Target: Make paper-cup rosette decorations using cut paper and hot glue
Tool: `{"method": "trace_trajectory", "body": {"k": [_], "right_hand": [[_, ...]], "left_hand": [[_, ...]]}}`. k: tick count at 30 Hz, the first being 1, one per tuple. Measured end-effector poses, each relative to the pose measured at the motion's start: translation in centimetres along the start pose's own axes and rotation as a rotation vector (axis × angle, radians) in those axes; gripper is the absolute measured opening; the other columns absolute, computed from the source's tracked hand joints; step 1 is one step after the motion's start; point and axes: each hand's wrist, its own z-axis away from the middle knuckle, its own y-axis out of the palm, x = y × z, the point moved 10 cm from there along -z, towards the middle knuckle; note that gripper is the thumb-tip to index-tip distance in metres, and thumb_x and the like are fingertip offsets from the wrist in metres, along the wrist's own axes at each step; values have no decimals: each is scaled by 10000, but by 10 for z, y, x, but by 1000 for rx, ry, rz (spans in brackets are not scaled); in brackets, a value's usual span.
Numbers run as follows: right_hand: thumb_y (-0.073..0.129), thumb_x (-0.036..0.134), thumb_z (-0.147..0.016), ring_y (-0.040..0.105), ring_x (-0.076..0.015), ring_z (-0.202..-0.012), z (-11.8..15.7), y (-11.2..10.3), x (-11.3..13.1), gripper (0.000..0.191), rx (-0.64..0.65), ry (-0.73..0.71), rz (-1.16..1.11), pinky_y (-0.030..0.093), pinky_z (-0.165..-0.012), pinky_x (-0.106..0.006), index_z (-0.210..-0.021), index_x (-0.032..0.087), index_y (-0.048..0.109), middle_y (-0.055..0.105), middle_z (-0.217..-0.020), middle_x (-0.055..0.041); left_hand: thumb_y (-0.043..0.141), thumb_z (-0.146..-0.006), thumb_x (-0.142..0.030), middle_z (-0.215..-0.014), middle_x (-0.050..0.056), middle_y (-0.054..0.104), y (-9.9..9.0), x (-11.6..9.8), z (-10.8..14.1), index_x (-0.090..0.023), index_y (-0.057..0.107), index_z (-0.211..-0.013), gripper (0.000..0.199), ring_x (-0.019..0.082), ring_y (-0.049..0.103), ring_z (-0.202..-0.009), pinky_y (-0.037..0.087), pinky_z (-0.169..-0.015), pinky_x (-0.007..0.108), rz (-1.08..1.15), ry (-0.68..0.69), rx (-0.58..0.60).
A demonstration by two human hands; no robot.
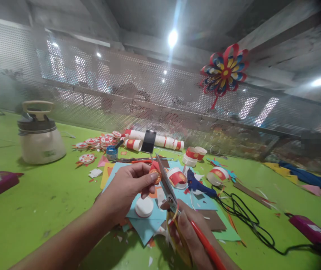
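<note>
My left hand (133, 182) pinches a small red paper piece (155, 173) with a gold print between thumb and fingers. In my right hand (192, 228) is a pair of scissors (170, 193), its blades parted and pointing up beside the red piece. A red stick-like part (207, 243) runs along the right hand; whether it belongs to the scissors I cannot tell. Below my left hand a round white disc (144, 207) rests on blue paper (146, 228). A cut red-and-white paper cup piece (176, 177) lies just behind the blades.
A blue glue gun (198, 183) with a black cable (250, 215) lies at right. Behind are a phone (148, 141), paper cups (192, 153), a blue jar (112, 152) and several decorated discs (106, 140). A kettle-like pot (40, 138) stands at left. Paper scraps surround the hands.
</note>
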Motion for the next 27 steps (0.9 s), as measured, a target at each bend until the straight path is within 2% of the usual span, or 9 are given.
{"method": "trace_trajectory", "body": {"k": [8, 14, 20, 27], "right_hand": [[398, 784, -793, 429, -143, -578, -1, 0, -3, 653, -7, 5, -16, 381, -503, -245, -987, 201, 620, 455, -641, 1], [375, 781, -808, 374, -118, -542, -2, 2, -5, 693, 14, 5, 0, 340, -475, -239, -1015, 164, 612, 404, -604, 23], [395, 754, -825, 407, -114, -556, -1, 2, -5, 657, 17, 22, -12, 366, -493, -236, -1022, 164, 606, 446, -639, 9], [416, 763, -804, 469, -143, -607, 3, -3, 2, 633, -55, 18, -16, 452, -591, -272, -977, 193, 631, 514, -676, -16]], "left_hand": [[746, -731, -293, -544, -7, 585, 1, -3, 1, -135, 668, -729, 176, 67, 436, -479, 290, -441, 203, -9, 17, 1], [745, -728, -302, -548, -3, 582, 1, -3, 1, -139, 663, -718, 182, 74, 442, -489, 293, -454, 211, -13, 14, 1], [754, -713, -290, -545, -4, 576, -1, -2, 0, -142, 664, -707, 173, 77, 443, -489, 275, -443, 216, -8, 15, -4], [760, -707, -288, -568, -1, 587, -3, -5, -1, -145, 660, -700, 175, 85, 481, -517, 288, -453, 216, -20, 35, -7]]}}
